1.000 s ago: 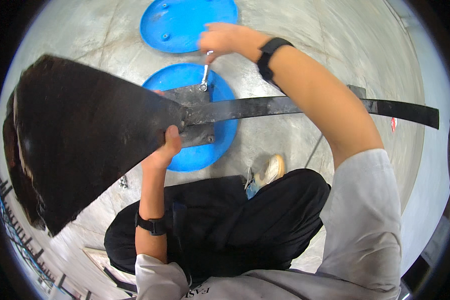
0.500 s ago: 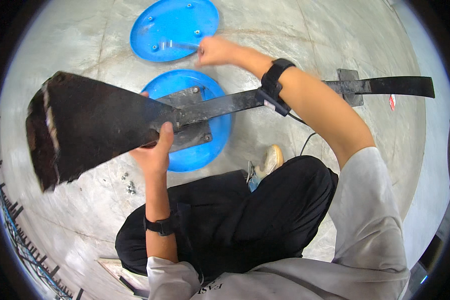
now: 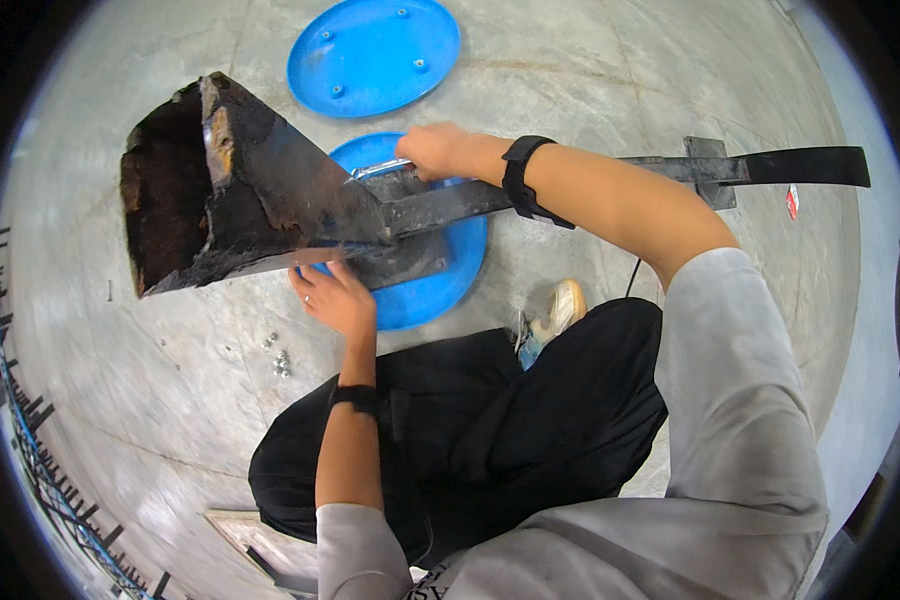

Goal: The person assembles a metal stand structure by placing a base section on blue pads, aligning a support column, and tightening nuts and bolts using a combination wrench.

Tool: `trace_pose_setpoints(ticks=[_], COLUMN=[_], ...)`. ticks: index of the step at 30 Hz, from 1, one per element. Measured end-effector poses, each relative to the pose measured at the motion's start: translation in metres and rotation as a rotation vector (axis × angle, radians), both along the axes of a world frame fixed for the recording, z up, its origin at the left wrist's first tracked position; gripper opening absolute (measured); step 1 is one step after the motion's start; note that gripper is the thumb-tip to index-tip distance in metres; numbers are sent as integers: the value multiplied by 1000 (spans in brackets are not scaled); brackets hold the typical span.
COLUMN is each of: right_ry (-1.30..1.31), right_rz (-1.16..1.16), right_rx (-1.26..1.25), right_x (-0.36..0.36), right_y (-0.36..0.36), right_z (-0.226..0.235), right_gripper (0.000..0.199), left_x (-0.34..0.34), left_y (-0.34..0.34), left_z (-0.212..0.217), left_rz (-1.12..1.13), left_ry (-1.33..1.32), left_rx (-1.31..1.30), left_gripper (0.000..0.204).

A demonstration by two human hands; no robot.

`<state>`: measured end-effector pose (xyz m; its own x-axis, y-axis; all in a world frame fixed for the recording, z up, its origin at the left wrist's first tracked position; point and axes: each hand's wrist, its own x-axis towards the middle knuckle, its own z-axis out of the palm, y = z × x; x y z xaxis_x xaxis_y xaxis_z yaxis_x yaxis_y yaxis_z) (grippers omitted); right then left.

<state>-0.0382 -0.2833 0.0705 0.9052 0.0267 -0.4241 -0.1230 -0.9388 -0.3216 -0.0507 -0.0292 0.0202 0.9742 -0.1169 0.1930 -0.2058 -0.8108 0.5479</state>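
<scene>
One small red and white label (image 3: 791, 201) lay on the concrete floor (image 3: 610, 60), near its right edge, just below the long dark metal bar (image 3: 800, 166). It looked roughly rectangular.

Head camera looks steeply down, close above the hands (image 3: 390, 230).

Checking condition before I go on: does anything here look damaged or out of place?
Yes. The black metal funnel-shaped chute has a ragged, rust-brown open mouth at its left end, which looks corroded. Small silvery fasteners lie loose on the concrete floor, left of the left hand.
</scene>
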Motion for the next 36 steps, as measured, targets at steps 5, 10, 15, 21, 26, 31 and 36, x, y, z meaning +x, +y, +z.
trace_pose_setpoints(ticks=[5, 10, 15, 21, 26, 31, 36], right_ry=[-100, -53, -110, -186, -83, 36, 25], right_rz=[-33, -29, -11, 11, -66, -47, -98], right_rx=[11, 11, -52, -41, -16, -109, -78], right_x=[-8, 0, -1, -8, -3, 1, -1], right_y=[0, 0, 5, 8, 13, 18, 10], right_z=[-5, -14, -4, 15, 8, 20, 3], right_gripper=[22, 24, 18, 16, 19, 19, 20], left_x=[-5, -8, -7, -3, -8, -8, -9], left_y=[-1, -10, -10, -10, -1, 1, -6], left_z=[-1, 7, 4, 1, -3, 0, 5], left_rz=[-105, -90, -95, -89, -24, -156, -111], left_ry=[-98, -45, -87, -73, 237, -36, 40], left_rx=[239, 245, 215, 225, 457, 335, 345], left_gripper=[54, 56, 57, 57, 59, 61, 58])
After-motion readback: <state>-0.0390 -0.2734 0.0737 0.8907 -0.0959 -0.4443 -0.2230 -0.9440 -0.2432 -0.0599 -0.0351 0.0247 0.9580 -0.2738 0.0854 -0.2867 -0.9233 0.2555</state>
